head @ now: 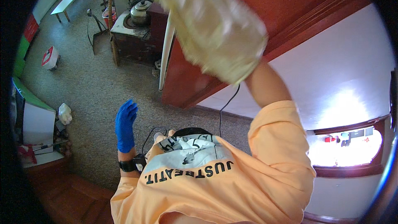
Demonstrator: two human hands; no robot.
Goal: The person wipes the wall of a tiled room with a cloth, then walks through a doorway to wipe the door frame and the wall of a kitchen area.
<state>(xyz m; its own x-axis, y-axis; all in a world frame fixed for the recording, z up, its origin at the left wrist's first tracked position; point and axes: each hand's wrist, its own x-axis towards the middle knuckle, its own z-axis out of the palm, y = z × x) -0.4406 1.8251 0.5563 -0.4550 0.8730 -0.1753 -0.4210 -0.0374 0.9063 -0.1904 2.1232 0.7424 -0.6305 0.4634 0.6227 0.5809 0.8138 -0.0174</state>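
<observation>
My right hand [217, 34] is raised in front of me, covered by a loose pale yellow cloth or mitt that is blurred by motion. Its fingers are hidden, so I cannot tell whether they grip anything. Behind it stands a red-brown wood panel [183, 81], perhaps part of a cabinet or door; contact between the two is unclear. My left hand [126, 127], in a blue glove, hangs low over the patterned floor [102, 96]. It holds nothing, its fingers slightly bent. A black band with a small device [132, 164] is on my left wrist.
A metal kettle [141, 11] sits on a stove [119, 31] at the upper left. Nearby are a long-handled dustpan [102, 42] and a long white bench [72, 0]. A small stool [50, 58] and a white plastic bag [65, 114] are on the left. A dark cable [221, 115] hangs beside me.
</observation>
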